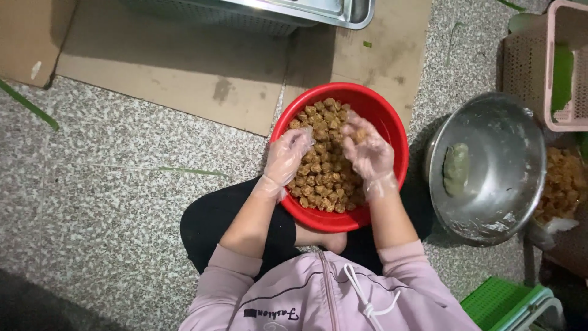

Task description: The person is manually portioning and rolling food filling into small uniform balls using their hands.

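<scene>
Both hands wear thin clear plastic gloves and work inside a red plastic basin [392, 132] that sits on the speckled floor [122, 184] just in front of the person's black-clad knees. The basin is filled with small brown lumps of food [324, 178], heaped through its middle. The left hand [288, 160] rests at the basin's left rim, fingers loosely curled and touching the lumps; whether its grip closes on any piece cannot be told. The right hand [366, 153] hovers over the heap with its grip cupped around a few lumps at the fingertips. Flat cardboard [184, 67] lies beyond the basin, under the edge of a metal tray [343, 15]. To the right stands a steel bowl [496, 184] holding a greenish lump of dough [456, 168], and past it a pink basket [566, 116] and more brown filling [563, 181]. A green stool [499, 300] shows at the lower right.
</scene>
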